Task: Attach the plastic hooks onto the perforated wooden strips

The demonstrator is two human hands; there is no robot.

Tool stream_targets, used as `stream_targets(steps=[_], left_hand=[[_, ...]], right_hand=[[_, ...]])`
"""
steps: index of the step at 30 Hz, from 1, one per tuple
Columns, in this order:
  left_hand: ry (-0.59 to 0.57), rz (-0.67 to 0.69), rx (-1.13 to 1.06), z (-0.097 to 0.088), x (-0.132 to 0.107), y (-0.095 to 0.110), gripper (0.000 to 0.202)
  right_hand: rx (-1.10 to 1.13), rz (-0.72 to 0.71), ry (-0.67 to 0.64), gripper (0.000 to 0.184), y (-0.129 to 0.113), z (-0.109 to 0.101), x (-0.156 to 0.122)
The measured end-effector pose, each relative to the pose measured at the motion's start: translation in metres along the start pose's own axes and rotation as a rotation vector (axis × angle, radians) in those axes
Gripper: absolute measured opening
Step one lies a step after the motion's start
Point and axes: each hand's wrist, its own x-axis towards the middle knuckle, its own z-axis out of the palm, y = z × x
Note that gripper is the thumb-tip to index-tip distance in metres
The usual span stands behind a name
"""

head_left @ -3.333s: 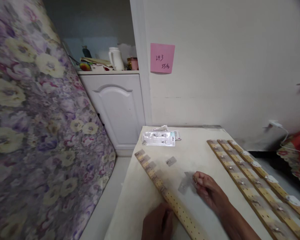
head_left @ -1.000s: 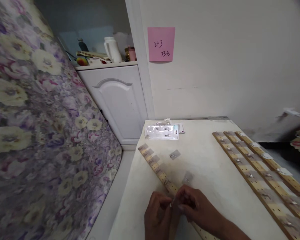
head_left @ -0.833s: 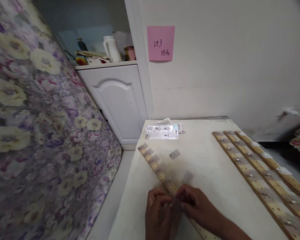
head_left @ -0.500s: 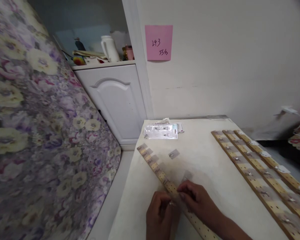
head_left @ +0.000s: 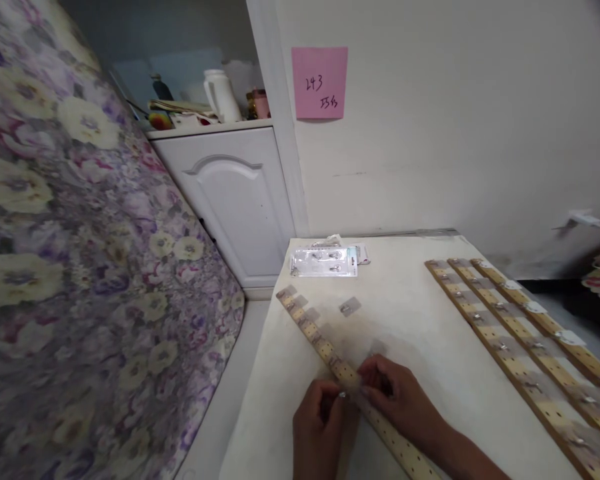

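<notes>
A narrow wooden strip with rows of small holes [head_left: 325, 349] runs diagonally across the white table, with several clear pads bearing small metal hooks along its far half. My left hand [head_left: 316, 423] is closed at the strip's left edge, thumb and forefinger pinching a small shiny metal hook [head_left: 343, 395]. From the right, my right hand [head_left: 397, 395] reaches over the strip, its fingertips closed on the edge of the clear pad of that hook. Another clear adhesive hook [head_left: 351, 307] lies loose beyond the hands. A further clear pad [head_left: 379, 347] is partly behind my right hand.
Clear blister packs with hooks [head_left: 325, 262] lie at the table's far left. Several similar wooden strips [head_left: 500, 347] with hooks line the right side. A pink note [head_left: 320, 83] is on the wall. A flowered curtain [head_left: 105, 267] and a white cabinet [head_left: 235, 207] stand left.
My left fingers and the hook have risen slightly towards the strip. The right hand stays almost in place, and the view has shifted a little.
</notes>
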Motion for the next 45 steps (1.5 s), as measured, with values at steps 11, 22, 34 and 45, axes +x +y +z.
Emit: stream_targets(steps=[11,22,34,45], left_hand=[[-0.074,-0.047,0.054,0.003,0.003,0.003,0.013],[-0.150,-0.061,0.147,0.001,0.003,0.013,0.016],[-0.124,-0.048,0.121,0.002,0.006,0.007,0.016],[-0.112,-0.051,0.087,0.004,0.006,0.006,0.020]], right_hand=[[-0.039,-0.054,0.093,0.011,0.004,-0.004,0.004],[-0.142,-0.108,0.141,0.015,0.013,-0.003,0.005],[-0.186,-0.129,0.151,0.017,0.014,-0.005,0.007],[-0.199,-0.130,0.146,0.016,0.017,-0.003,0.008]])
